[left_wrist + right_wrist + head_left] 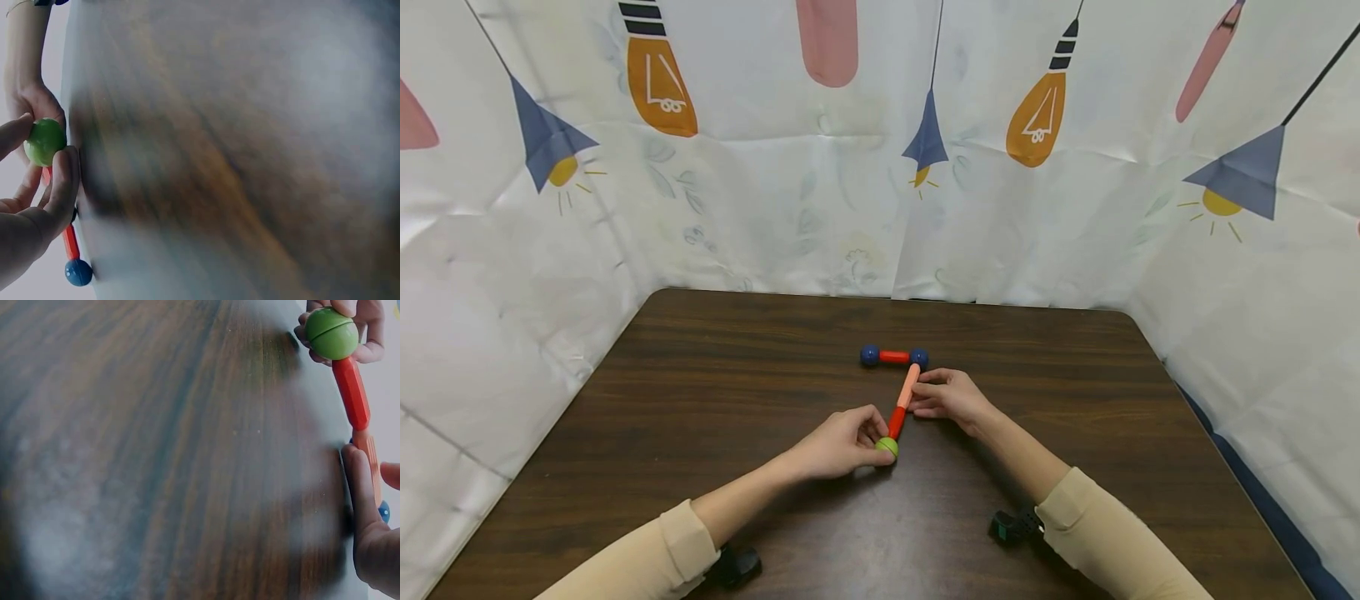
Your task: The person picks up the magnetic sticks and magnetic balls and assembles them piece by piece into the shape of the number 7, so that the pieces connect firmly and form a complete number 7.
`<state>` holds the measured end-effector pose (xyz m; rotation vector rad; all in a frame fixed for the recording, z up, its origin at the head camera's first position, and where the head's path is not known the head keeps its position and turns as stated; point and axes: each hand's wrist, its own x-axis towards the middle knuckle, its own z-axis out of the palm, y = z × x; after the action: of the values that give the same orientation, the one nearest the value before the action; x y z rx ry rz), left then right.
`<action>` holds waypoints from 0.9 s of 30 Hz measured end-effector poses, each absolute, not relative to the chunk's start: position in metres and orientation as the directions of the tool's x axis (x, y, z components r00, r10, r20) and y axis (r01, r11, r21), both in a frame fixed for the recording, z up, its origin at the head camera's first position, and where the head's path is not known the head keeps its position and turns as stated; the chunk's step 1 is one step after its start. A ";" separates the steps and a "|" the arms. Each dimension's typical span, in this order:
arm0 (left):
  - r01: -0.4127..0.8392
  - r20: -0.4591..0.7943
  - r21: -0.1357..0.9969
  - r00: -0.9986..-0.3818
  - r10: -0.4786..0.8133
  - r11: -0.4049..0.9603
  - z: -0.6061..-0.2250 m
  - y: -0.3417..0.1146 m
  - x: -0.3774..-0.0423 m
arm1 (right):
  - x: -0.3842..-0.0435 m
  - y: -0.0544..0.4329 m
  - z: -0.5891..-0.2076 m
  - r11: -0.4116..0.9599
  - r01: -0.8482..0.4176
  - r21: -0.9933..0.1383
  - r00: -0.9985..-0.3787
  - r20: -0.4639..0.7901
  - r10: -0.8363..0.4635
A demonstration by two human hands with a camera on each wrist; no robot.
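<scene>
Two balls and rods form a bent chain on the brown table. Its near end is a green ball (pixel 887 447), pinched between the thumb and fingers of my left hand (pixel 844 443). From that ball a red rod (pixel 352 394) runs away from me, end to end with a salmon-pink rod (pixel 909 387). My right hand (pixel 953 399) holds the salmon-pink rod from the right, thumb and fingers on either side of it. The rod's far end meets a blue ball (pixel 919 358). From there another red rod (pixel 894 357) leads left to a second blue ball (pixel 78 273).
The dark wood-grain table (pixel 715 367) extends around the chain on all sides. A white curtain (pixel 760 208) printed with lamps and bulbs hangs behind its back edge and along both sides. Black wrist devices are strapped near both sleeves.
</scene>
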<state>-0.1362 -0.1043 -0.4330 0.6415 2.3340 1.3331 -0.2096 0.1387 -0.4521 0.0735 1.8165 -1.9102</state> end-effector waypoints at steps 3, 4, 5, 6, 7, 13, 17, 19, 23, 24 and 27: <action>0.226 -0.087 0.859 -0.820 0.566 0.460 -0.433 -0.102 -0.136 | -0.209 0.140 -0.453 0.019 0.384 -0.923 -0.873 -0.370 -0.319; 0.234 -0.084 0.855 -0.818 0.569 0.462 -0.433 -0.101 -0.136 | -0.209 0.140 -0.453 0.020 0.384 -0.923 -0.873 -0.370 -0.319; 0.242 -0.080 0.852 -0.817 0.571 0.465 -0.433 -0.100 -0.136 | -0.208 0.141 -0.453 0.021 0.384 -0.923 -0.873 -0.370 -0.319; 0.250 -0.075 0.848 -0.815 0.574 0.467 -0.433 -0.100 -0.136 | -0.208 0.141 -0.453 0.023 0.381 -0.924 -0.873 -0.368 -0.319; 0.259 -0.072 0.844 -0.814 0.577 0.470 -0.434 -0.099 -0.136 | -0.208 0.141 -0.454 0.024 0.381 -0.924 -0.874 -0.368 -0.318; 0.293 -0.058 0.821 -0.811 0.583 0.490 -0.434 -0.096 -0.134 | -0.207 0.144 -0.454 0.024 0.379 -0.925 -0.875 -0.367 -0.314; 0.302 -0.054 0.815 -0.811 0.583 0.495 -0.434 -0.095 -0.134 | -0.206 0.147 -0.454 0.031 0.370 -0.929 -0.875 -0.359 -0.326; 0.298 -0.057 0.818 -0.809 0.585 0.492 -0.434 -0.096 -0.134 | -0.205 0.148 -0.454 0.029 0.373 -0.927 -0.873 -0.361 -0.328; 0.277 -0.076 0.830 -0.804 0.590 0.484 -0.432 -0.102 -0.135 | -0.203 0.153 -0.455 0.035 0.363 -0.931 -0.874 -0.353 -0.335; 0.271 -0.080 0.832 -0.805 0.588 0.484 -0.432 -0.104 -0.135 | -0.202 0.155 -0.455 0.037 0.358 -0.933 -0.875 -0.349 -0.336; 0.262 -0.086 0.831 -0.812 0.577 0.492 -0.431 -0.114 -0.139 | -0.202 0.164 -0.454 0.060 0.322 -0.945 -0.878 -0.322 -0.354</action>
<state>-0.1392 -0.1143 -0.4307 0.7018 2.3871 1.2402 -0.2020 0.1636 -0.4539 -0.0321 1.8686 -1.8696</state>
